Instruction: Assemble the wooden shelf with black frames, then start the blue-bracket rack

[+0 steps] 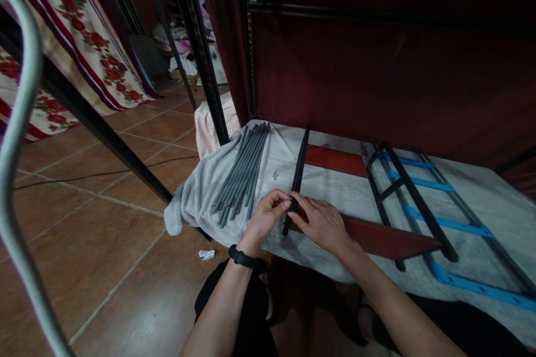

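My left hand (pixel 268 212), with a black band on its wrist, has thumb and forefinger pinched together. Close against it, my right hand (pixel 320 220) is pinched too, its fingertips meeting the left ones. A small dark piece shows between the fingertips, too small and covered to name. Right under the hands runs a black metal bar (pixel 299 170), lying on the grey cloth. Two reddish-brown boards, a far one (pixel 335 160) and a near one (pixel 383 236), reach from this bar toward another black bar. Several small screw-like pieces (pixel 275 175) lie left of the bar.
Several grey rods (pixel 240 173) lie bundled on the grey blanket (pixel 188 201) at left. To the right are a black angled frame (pixel 408 195) and blue slats (pixel 481 290) on dark rails. Black posts (pixel 201 50) and a pale curved tube (pixel 19 139) stand at left.
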`<state>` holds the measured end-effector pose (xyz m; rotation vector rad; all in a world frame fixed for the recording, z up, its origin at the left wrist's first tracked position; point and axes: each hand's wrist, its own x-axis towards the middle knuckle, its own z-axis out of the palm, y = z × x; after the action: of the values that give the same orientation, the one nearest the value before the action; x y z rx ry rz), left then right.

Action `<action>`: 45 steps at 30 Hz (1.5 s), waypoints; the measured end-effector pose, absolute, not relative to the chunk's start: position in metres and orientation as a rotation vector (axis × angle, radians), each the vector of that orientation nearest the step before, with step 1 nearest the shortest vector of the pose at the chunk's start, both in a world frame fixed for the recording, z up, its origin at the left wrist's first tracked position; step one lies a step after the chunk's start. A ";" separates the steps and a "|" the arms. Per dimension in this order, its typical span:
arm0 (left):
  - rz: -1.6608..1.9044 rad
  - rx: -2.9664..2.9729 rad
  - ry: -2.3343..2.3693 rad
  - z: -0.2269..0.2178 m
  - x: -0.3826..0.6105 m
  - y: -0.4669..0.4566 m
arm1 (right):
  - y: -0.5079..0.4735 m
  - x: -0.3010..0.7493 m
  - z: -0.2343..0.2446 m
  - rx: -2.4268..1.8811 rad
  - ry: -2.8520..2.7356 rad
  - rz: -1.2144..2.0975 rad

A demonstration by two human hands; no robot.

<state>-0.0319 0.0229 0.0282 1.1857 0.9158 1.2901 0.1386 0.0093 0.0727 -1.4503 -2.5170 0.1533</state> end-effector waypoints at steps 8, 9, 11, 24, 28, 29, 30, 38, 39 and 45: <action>1.264 1.170 0.964 0.023 -0.029 0.023 | 0.009 0.138 0.071 -1.432 -2.509 0.146; 1.262 1.180 0.970 0.022 -0.029 0.023 | 0.010 0.139 0.070 -1.433 -2.509 0.142; 1.266 1.198 0.963 0.022 -0.029 0.024 | 0.010 0.139 0.070 -1.436 -2.510 0.141; 1.258 1.187 0.923 0.024 -0.032 0.025 | 0.010 0.139 0.071 -1.458 -2.516 0.154; 1.248 1.169 0.909 0.025 -0.033 0.024 | 0.010 0.139 0.070 -1.444 -2.520 0.147; 1.247 1.162 0.903 0.025 -0.033 0.023 | 0.010 0.139 0.070 -1.440 -2.520 0.147; 1.247 1.153 0.897 0.025 -0.032 0.023 | 0.010 0.139 0.070 -1.436 -2.519 0.148; 1.253 1.201 0.954 0.022 -0.030 0.023 | 0.010 0.139 0.070 -1.450 -2.517 0.150; 1.260 1.205 0.950 0.022 -0.030 0.024 | 0.010 0.139 0.070 -1.454 -2.519 0.149; 1.271 1.214 0.931 0.022 -0.031 0.024 | 0.009 0.138 0.072 -1.442 -2.521 0.138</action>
<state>-0.0307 0.0242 0.0224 1.2142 0.9313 1.2714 0.1382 0.0090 0.0716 -1.4422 -2.5211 0.1379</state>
